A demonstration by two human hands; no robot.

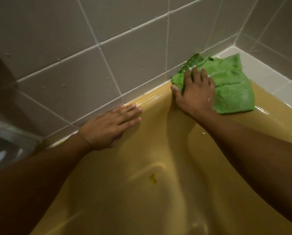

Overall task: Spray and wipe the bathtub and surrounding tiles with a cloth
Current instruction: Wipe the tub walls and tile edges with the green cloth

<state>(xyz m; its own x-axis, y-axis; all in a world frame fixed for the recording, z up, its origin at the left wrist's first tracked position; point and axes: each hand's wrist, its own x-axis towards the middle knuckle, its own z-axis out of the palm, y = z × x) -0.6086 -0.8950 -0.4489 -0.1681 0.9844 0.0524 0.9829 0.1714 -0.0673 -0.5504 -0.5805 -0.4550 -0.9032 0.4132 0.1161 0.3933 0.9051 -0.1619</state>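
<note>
A yellow bathtub (142, 192) fills the lower half of the head view. A green cloth (230, 85) lies spread over the tub's far rim near the corner, its upper edge touching the grey wall tiles (70, 53). My right hand (194, 94) presses flat on the cloth's left part, fingers spread, thumb on the rim. My left hand (111, 126) rests palm down on the tub's rim where it meets the wall, fingers together, holding nothing. No spray bottle is in view.
White ledge tiles (264, 72) run along the right corner behind the cloth. Small droplets dot the wall tiles. A dark stain (153, 178) marks the tub's inner slope. A pale crumb (203, 133) sits beside my right forearm. A grey fixture (4, 146) is at the left edge.
</note>
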